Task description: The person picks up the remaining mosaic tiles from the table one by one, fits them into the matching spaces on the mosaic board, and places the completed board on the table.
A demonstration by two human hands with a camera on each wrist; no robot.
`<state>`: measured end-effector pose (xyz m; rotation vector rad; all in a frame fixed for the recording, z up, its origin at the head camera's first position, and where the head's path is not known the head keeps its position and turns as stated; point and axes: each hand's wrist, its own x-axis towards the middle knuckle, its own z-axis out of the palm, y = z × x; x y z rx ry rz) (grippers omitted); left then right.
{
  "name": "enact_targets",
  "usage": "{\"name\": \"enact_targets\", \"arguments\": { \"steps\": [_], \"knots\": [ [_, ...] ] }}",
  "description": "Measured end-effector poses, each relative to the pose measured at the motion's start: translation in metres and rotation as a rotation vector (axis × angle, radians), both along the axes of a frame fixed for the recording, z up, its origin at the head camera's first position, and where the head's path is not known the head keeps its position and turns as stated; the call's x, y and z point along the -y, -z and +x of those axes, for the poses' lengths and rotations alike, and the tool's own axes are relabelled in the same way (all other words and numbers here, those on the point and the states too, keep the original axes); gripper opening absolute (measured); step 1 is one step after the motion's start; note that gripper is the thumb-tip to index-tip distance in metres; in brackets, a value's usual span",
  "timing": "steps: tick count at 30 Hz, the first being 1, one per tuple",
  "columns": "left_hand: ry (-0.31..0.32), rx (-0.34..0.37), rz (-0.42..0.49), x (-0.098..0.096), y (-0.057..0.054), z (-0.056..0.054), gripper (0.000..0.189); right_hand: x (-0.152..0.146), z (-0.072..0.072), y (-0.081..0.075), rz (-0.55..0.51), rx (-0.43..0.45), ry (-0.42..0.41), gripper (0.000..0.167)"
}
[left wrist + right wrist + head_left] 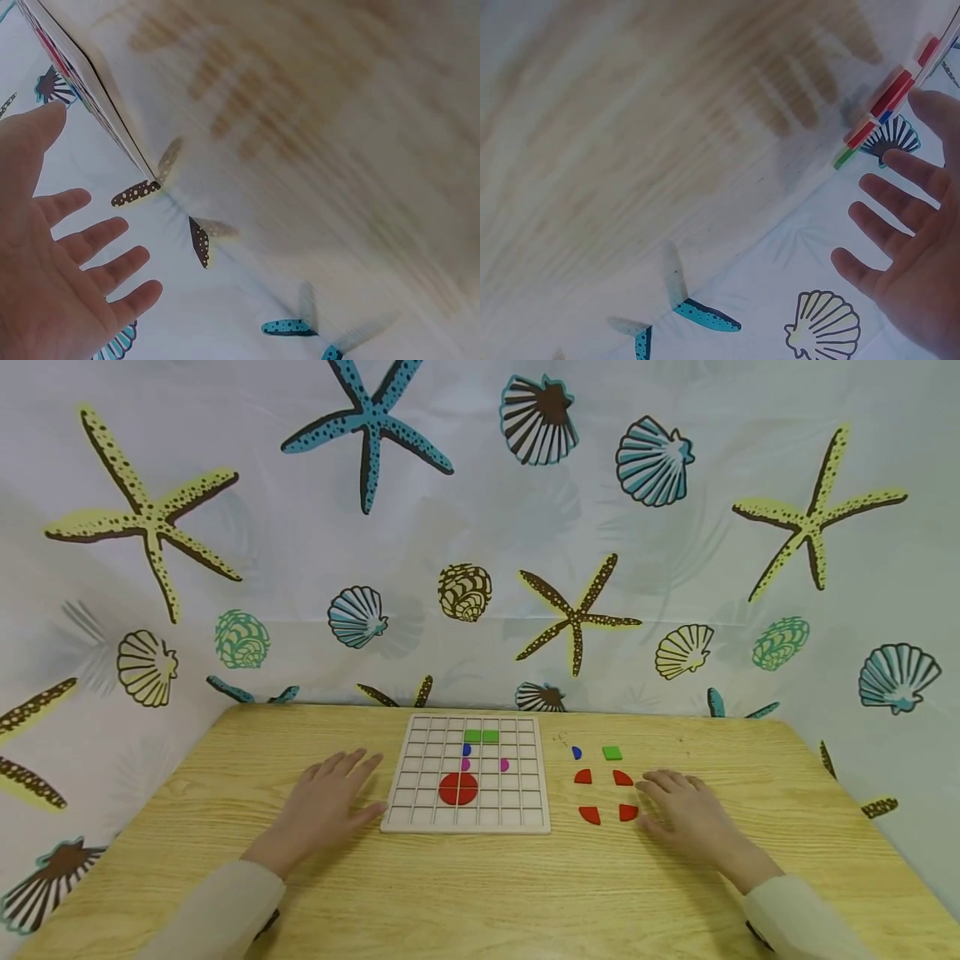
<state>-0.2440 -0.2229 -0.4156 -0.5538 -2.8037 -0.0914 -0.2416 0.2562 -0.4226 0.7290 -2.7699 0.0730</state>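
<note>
A white grid board [517,814] lies flat on the table. On it are two green squares [482,737] side by side, a blue half-disc [467,750], two magenta half-discs [504,765] and a red disc [450,783] made of quarter pieces. My left hand [318,806], fingers extended and holding nothing, is at the board's left edge, thumb closest to it. To the right of the board lie several red quarter pieces [589,815], a blue half-disc [577,752] and a green square [612,752]. Beside those pieces is my right hand [690,818], fingers spread and nothing gripped.
The wood-grain table [480,893] meets a white cloth [420,560] printed with starfish and shells, at the back and both sides. In the right wrist view, loose red pieces [891,91] appear edge-on near the thumb; the table's surface reflects the fingers.
</note>
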Motion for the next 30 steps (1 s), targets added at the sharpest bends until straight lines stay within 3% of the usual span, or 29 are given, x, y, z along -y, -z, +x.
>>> {"name": "enact_targets", "arguments": {
  "steps": [17,23,30],
  "knots": [
    [0.009,0.119,0.034,-0.011,0.002,-0.017,0.065,0.010,-0.003,0.003,-0.017,0.064,-0.050,0.020],
    [0.050,0.184,0.063,-0.008,0.002,-0.024,0.063,0.012,-0.005,0.005,-0.029,0.055,-0.066,0.018],
    [0.100,0.213,0.070,-0.004,0.009,-0.030,0.061,0.012,-0.006,0.005,-0.041,0.081,-0.065,0.015]
  ]
}}
